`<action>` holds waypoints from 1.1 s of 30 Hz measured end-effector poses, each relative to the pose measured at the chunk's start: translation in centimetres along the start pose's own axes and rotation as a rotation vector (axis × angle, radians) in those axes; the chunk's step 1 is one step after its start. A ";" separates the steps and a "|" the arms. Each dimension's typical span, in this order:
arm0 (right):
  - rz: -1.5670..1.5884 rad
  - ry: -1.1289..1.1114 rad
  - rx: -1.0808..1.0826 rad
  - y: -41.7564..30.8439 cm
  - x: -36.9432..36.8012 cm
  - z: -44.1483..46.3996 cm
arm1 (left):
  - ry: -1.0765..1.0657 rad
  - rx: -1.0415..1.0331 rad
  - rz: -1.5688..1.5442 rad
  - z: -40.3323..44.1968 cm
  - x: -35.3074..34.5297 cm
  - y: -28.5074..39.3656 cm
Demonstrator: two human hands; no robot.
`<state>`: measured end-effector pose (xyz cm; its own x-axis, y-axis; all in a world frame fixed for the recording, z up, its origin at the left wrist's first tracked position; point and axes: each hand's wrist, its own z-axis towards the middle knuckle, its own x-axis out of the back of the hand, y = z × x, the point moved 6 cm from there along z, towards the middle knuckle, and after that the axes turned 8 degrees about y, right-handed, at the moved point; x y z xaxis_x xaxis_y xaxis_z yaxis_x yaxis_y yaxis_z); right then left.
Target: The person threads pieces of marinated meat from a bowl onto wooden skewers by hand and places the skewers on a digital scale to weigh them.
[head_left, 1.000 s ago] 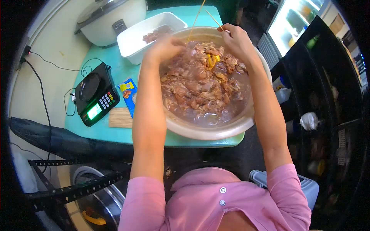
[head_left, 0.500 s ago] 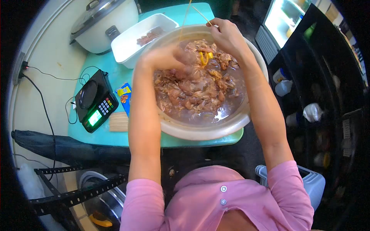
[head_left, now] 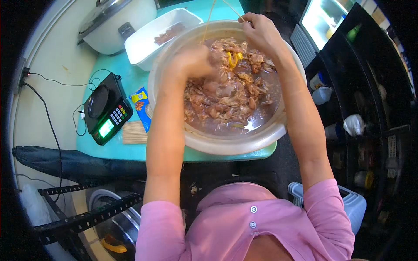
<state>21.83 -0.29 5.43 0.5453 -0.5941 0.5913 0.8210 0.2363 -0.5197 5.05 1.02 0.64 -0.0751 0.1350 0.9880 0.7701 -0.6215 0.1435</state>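
Note:
A large round basin [head_left: 235,148] holds raw meat pieces [head_left: 226,98] in cloudy liquid, with yellow pepper-like rings [head_left: 233,59] on top. My left hand [head_left: 197,62] is over the left side of the meat, smeared by motion, so its fingers and anything in them cannot be made out. At the basin's far right rim, my right hand [head_left: 261,34] is closed on a thin wooden skewer [head_left: 234,10] that points up and left. A second thin stick [head_left: 210,19] rises behind my left hand; its lower end is unclear.
A white tub [head_left: 146,41] with some meat sits at the back left, beside a rice cooker [head_left: 117,30]. On the turquoise table [head_left: 209,155] are a lit digital scale [head_left: 106,108], a blue packet [head_left: 141,108] and a bundle of skewers [head_left: 134,132]. Dark shelves [head_left: 370,95] stand right.
My right hand has shifted slightly right and up with its skewer. The left hand has moved a little over the meat, still blurred. The whole view has shifted slightly.

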 end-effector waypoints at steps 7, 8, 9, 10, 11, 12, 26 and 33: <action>-0.018 0.009 -0.008 0.0 0.3 -0.1 | 0.278 -0.139 -0.489 0.3 2.4 -0.3; -0.011 0.010 -0.018 0.2 0.3 -0.2 | 0.389 0.090 -0.470 0.1 2.9 -1.9; -0.009 0.006 -0.018 0.2 0.2 -0.2 | 0.390 0.152 -0.508 -0.1 2.8 -2.3; -0.007 0.017 -0.013 0.1 0.2 -0.2 | 0.387 0.156 -0.509 0.2 2.1 -2.7; -0.006 0.031 -0.006 0.0 0.4 -0.2 | 0.374 0.095 -0.428 1.1 1.1 -2.9; -0.007 0.035 -0.005 -0.1 0.5 -0.1 | 0.365 0.029 -0.347 1.9 0.2 -3.0; 0.029 -0.023 -0.077 -0.6 0.0 -0.6 | 0.340 0.212 -0.432 1.0 0.7 -3.7; 0.021 -0.039 -0.112 -0.8 0.4 -0.9 | 0.467 0.286 -0.071 2.0 -0.6 -3.0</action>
<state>21.22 -1.41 5.55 0.5702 -0.5589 0.6020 0.7865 0.1599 -0.5965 4.01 4.36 -0.49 -0.3566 -0.2282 0.9060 0.8892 -0.3806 0.2541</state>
